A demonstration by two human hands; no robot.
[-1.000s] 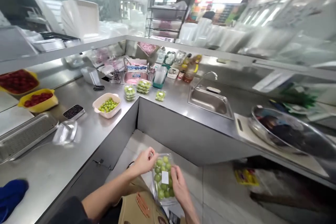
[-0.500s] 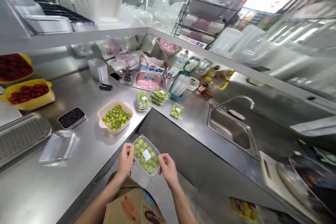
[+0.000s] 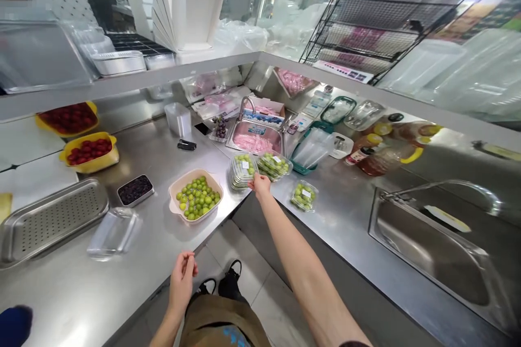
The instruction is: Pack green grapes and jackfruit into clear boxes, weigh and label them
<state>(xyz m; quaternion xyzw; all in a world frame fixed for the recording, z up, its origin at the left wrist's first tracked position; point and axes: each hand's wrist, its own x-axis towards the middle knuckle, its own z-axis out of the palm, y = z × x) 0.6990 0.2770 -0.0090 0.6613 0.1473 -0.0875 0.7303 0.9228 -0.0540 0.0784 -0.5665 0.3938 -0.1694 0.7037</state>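
Observation:
My right hand [image 3: 259, 183] reaches out over the corner of the steel counter [image 3: 163, 146]. Its fingers pinch the near edge of a clear box of green grapes [image 3: 243, 164], which lies on top of a stack of like boxes. A second stack of grape boxes [image 3: 273, 165] stands just right of it, and a single box [image 3: 304, 195] lies farther right. My left hand [image 3: 182, 277] hangs low by the counter's front edge, fingers loosely extended and holding nothing. A pink bowl of loose green grapes [image 3: 196, 200] sits left of the stack.
Left on the counter are a perforated steel tray [image 3: 49, 219], an empty clear box [image 3: 112, 226], a small tray of dark berries [image 3: 135, 190] and yellow bowls of red fruit [image 3: 89, 150]. A large sink [image 3: 431, 244] is at right; a small sink [image 3: 255, 141] and bottles [image 3: 378, 154] behind.
The grape box that both hands held in front of me now lies on the stack, with only my right hand on it. My left hand has let go and dropped back.

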